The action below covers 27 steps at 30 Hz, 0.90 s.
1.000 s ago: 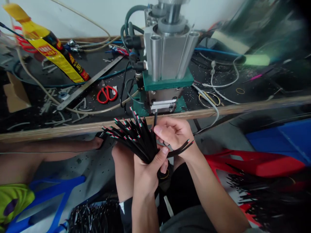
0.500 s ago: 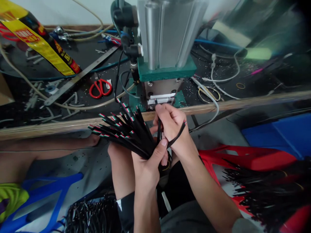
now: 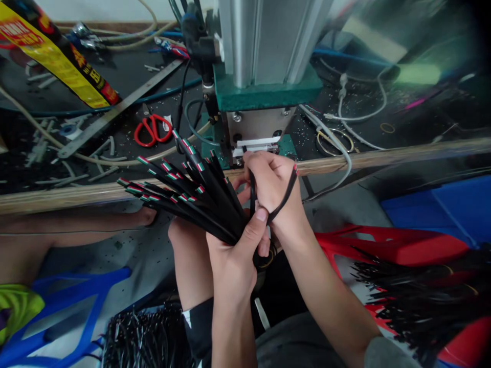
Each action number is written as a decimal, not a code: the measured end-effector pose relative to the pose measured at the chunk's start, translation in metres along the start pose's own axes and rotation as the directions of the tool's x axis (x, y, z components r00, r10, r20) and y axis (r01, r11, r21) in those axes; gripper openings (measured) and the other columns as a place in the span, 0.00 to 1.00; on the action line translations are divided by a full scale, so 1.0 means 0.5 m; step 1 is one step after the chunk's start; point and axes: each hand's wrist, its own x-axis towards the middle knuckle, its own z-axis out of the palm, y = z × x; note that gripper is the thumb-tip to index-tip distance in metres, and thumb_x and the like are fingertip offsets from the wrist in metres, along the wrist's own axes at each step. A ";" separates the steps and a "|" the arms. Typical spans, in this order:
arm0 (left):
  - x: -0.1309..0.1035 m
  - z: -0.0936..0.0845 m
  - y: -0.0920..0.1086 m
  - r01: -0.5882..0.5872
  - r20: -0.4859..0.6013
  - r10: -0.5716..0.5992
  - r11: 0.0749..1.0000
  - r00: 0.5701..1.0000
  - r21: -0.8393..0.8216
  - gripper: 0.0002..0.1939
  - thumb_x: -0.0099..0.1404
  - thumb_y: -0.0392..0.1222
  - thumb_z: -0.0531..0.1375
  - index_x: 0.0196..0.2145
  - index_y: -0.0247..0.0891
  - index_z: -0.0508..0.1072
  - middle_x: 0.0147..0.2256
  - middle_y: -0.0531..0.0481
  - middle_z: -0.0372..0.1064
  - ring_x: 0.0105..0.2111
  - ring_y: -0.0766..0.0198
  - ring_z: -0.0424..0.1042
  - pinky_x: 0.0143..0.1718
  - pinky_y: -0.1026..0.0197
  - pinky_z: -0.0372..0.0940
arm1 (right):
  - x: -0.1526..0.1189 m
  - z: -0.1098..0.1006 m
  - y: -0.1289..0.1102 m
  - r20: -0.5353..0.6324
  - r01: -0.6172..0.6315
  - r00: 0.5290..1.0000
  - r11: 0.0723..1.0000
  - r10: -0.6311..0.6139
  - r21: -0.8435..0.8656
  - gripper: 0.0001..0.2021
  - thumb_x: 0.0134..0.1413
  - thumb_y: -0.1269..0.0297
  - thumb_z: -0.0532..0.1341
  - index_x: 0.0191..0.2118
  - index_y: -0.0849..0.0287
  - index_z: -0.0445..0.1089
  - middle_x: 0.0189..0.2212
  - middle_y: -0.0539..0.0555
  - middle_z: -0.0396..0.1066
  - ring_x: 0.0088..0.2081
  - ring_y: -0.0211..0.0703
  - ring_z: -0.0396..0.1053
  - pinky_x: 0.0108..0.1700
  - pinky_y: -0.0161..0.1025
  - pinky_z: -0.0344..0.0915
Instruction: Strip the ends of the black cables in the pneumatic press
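My left hand (image 3: 238, 250) is wrapped round a thick bundle of black cables (image 3: 207, 204), whose ends fan out to the left and show red, white and green wires. My right hand (image 3: 274, 179) pinches a single black cable and holds its end at the slot of a press machine (image 3: 261, 117). That machine has a silver cylinder above a green plate, with white strips at the slot. Another black cable (image 3: 286, 197) curves up across my right wrist. The right fingertips partly hide the cable end.
Red scissors (image 3: 153, 130), a steel ruler (image 3: 123, 110), a yellow-black can (image 3: 61, 56) and grey tube pieces lie left on the bench (image 3: 76, 189). Golden-handled scissors (image 3: 334, 140) lie right. Black cable piles rest on a red stool (image 3: 406, 245) and lower left. Another person's leg (image 3: 76, 230) shows left.
The camera view has shifted slightly. Both hands keep their holds, the right still at the machine's slot, and the cable bundle appears a little farther left and higher.
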 end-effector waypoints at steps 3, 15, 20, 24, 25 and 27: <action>0.000 0.003 0.006 0.001 -0.001 -0.001 1.000 1.000 0.008 0.16 0.64 0.36 0.80 0.49 0.41 0.89 0.22 0.55 0.75 0.15 0.71 0.64 0.17 0.69 0.61 | 0.001 0.007 -0.007 -0.020 -0.011 1.000 1.000 0.011 -0.001 0.20 0.65 0.65 0.65 0.20 0.54 0.64 0.18 0.46 0.61 0.25 0.40 0.76 0.23 0.31 0.66; -0.002 -0.006 0.009 0.038 0.029 -0.038 0.999 0.999 -0.002 0.15 0.66 0.40 0.80 0.50 0.42 0.89 0.19 0.57 0.72 0.15 0.71 0.64 0.19 0.71 0.61 | 0.002 0.009 0.004 -0.004 -0.012 1.000 0.996 0.012 0.091 0.21 0.67 0.61 0.67 0.21 0.53 0.64 0.21 0.47 0.63 0.35 0.47 0.85 0.37 0.36 0.79; 0.002 -0.004 0.011 0.034 0.032 -0.035 0.999 0.999 0.022 0.15 0.67 0.40 0.80 0.51 0.43 0.89 0.18 0.58 0.70 0.14 0.71 0.63 0.18 0.70 0.61 | 0.000 0.012 -0.003 -0.013 -0.018 1.000 0.995 0.019 0.102 0.22 0.66 0.59 0.68 0.22 0.53 0.63 0.21 0.46 0.62 0.35 0.46 0.84 0.43 0.37 0.81; 0.001 -0.005 0.017 0.042 0.015 -0.043 0.995 0.999 0.086 0.18 0.66 0.41 0.79 0.53 0.41 0.88 0.19 0.57 0.70 0.15 0.69 0.64 0.18 0.68 0.61 | 0.001 0.010 0.001 -0.021 -0.010 1.000 0.998 0.012 0.070 0.22 0.68 0.61 0.67 0.21 0.53 0.63 0.21 0.46 0.61 0.34 0.45 0.82 0.42 0.38 0.81; 0.001 -0.006 0.018 0.044 0.007 -0.045 0.994 0.999 0.095 0.18 0.66 0.41 0.79 0.53 0.41 0.88 0.19 0.57 0.70 0.15 0.69 0.64 0.19 0.68 0.61 | 0.001 0.009 0.004 -0.014 -0.005 1.000 0.998 0.005 0.062 0.22 0.69 0.61 0.66 0.22 0.53 0.63 0.21 0.46 0.62 0.34 0.45 0.83 0.41 0.38 0.80; 0.001 -0.009 0.018 0.039 0.002 -0.039 0.995 0.999 0.096 0.19 0.66 0.41 0.79 0.54 0.40 0.88 0.19 0.57 0.70 0.15 0.69 0.64 0.19 0.67 0.61 | -0.001 0.007 0.008 0.002 0.018 1.000 0.999 -0.018 0.041 0.22 0.71 0.60 0.64 0.23 0.53 0.64 0.22 0.47 0.64 0.35 0.46 0.84 0.41 0.38 0.79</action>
